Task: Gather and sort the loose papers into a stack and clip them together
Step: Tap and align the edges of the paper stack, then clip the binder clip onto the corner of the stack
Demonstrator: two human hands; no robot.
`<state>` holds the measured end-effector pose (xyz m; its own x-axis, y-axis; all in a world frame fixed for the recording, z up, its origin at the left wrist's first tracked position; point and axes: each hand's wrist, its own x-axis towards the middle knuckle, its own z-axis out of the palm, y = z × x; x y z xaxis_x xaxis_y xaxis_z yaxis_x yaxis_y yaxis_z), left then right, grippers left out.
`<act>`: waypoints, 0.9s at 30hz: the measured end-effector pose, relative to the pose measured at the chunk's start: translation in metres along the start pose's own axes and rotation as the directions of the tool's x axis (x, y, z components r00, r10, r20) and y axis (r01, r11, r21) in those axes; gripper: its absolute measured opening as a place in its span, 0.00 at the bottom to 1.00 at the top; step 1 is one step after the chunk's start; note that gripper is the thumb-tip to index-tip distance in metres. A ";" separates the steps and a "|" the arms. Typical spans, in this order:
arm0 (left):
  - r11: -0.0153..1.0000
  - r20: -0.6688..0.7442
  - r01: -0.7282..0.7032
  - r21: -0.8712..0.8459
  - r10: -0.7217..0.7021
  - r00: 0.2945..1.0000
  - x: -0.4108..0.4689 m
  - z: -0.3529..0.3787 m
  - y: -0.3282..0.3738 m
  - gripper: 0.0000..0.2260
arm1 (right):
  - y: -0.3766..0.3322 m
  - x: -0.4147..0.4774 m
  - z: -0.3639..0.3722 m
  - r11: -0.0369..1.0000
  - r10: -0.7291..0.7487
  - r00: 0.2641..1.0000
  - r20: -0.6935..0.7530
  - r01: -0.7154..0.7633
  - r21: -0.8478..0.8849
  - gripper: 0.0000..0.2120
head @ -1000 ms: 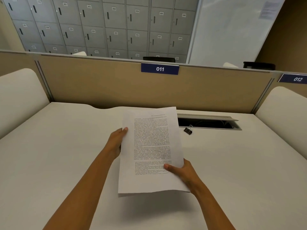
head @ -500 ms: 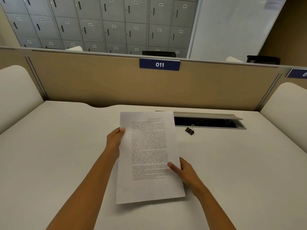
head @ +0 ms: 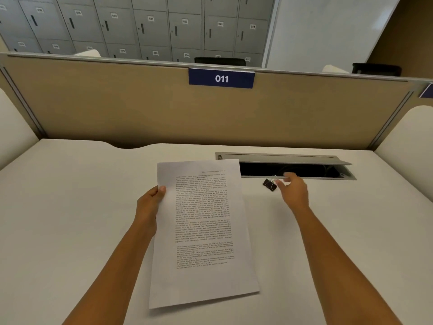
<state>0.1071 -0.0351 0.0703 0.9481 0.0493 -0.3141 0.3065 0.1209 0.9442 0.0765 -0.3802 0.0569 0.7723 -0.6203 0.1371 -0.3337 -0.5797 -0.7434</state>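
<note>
A wide white desk (head: 70,219) fills the booth, closed off at the back by a tan partition (head: 117,109) carrying a blue "011" plate (head: 221,78). An open cable hatch (head: 285,166) sits in the desk's far right. Over the middle is the stack of papers (head: 202,231) — white sheets, the top one dense with small black print, edges squared. The left hand (head: 148,205) pinches its left edge, thumb on top. The right hand (head: 293,192) holds nothing, fingers loosely spread, fingertips just beside the small black binder clip (head: 269,184) — contact can't be told.
</note>
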 end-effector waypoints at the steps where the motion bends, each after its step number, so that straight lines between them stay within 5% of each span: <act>1: 1.000 0.008 0.001 0.001 -0.001 1.000 0.003 0.000 -0.002 0.10 | 0.002 0.011 0.001 0.998 0.014 0.999 0.035 -0.012 -0.057 0.21; 8: 1.000 0.024 0.020 0.022 -0.021 0.999 0.014 0.001 -0.010 0.12 | -0.001 0.045 0.010 0.977 0.084 0.974 0.209 -0.040 -0.207 0.20; 18: 0.998 0.008 0.030 0.051 -0.030 1.000 0.014 0.000 -0.017 0.09 | -0.005 0.046 0.009 0.990 0.114 0.976 0.186 -0.126 0.054 0.07; 27: 0.996 0.015 0.028 0.081 -0.029 0.999 -0.017 -0.003 -0.025 0.09 | -0.012 0.011 -0.015 0.967 0.210 0.935 0.286 -0.242 0.081 0.06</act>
<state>0.0829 -0.0362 0.0522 0.9400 0.0306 -0.3399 0.3385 0.0415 0.9400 0.0805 -0.3876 0.0774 0.8068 -0.5502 -0.2153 -0.4656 -0.3678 -0.8049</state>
